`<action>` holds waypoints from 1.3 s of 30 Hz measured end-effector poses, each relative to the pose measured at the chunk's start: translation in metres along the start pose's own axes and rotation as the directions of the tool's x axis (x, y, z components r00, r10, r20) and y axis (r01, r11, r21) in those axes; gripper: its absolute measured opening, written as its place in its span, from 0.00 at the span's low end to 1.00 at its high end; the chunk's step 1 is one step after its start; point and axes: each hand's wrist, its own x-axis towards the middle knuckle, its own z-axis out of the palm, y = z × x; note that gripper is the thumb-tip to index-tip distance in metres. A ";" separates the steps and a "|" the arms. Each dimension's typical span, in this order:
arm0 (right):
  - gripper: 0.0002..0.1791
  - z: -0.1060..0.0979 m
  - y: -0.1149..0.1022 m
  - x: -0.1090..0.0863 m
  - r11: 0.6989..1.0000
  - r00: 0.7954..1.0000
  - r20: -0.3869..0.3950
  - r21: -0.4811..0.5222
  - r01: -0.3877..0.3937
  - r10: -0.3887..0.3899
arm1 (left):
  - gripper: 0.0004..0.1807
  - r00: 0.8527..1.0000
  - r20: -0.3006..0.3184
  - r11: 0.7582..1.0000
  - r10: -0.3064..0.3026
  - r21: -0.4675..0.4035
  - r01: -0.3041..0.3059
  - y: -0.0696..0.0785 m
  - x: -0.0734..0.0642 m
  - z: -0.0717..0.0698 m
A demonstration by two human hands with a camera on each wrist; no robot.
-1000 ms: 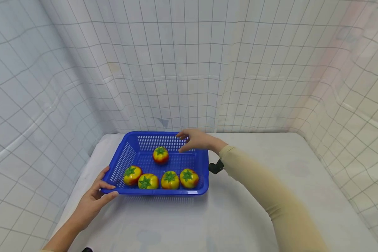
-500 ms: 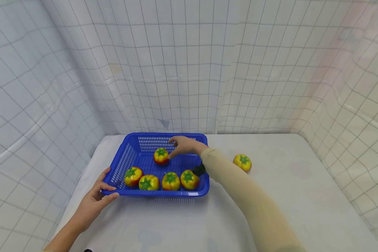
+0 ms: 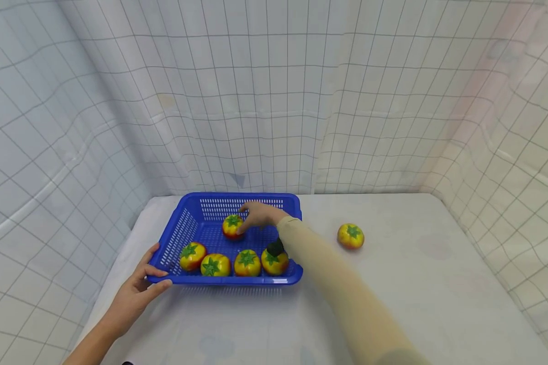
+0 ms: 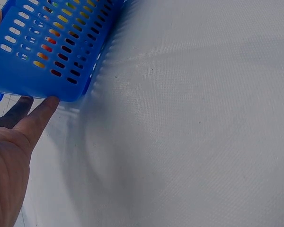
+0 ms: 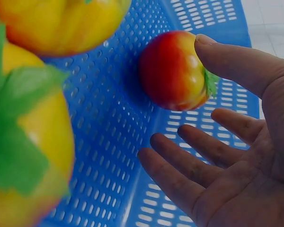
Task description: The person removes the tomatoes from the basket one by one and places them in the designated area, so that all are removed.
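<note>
A blue slotted plastic basket (image 3: 237, 280) sits on the white-covered table, left of centre. My left hand (image 3: 130, 303) grips its near left corner, the thumb at the front rim and the fingers over the side. My right hand (image 3: 259, 215) reaches inside, fingers parted, beside a yellow-red tomato (image 3: 230, 229) with a green star-shaped top. In the right wrist view, the thumb overlaps the edge of that tomato (image 5: 170, 71) and the other fingers lie apart from it; contact cannot be told. Several similar tomatoes (image 3: 215, 265) line the basket's front side.
Another tomato (image 3: 350, 236) lies on the table (image 3: 420, 289) to the right of the basket. Grid-patterned white sheeting (image 3: 274, 101) hangs behind and on both sides. A black wrist device (image 3: 275, 247) partly covers the rightmost tomato in the front row.
My right hand has moved left and down from the basket's right side to the rear tomato. The sleeve's shift uncovered the tomato on the table. My left hand stays at the corner.
</note>
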 end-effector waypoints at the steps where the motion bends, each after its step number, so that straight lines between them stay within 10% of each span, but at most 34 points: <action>1: 0.39 0.001 0.000 0.001 1.000 1.000 0.002 0.008 -0.007 0.007 | 0.15 1.000 -0.001 1.000 0.000 0.000 0.000 0.000 0.000 0.000; 39: 0.34 0.005 0.008 0.012 0.995 0.990 0.126 0.089 0.051 -0.062 | 0.16 1.000 0.005 1.000 -0.012 -0.004 0.013 0.000 0.001 0.000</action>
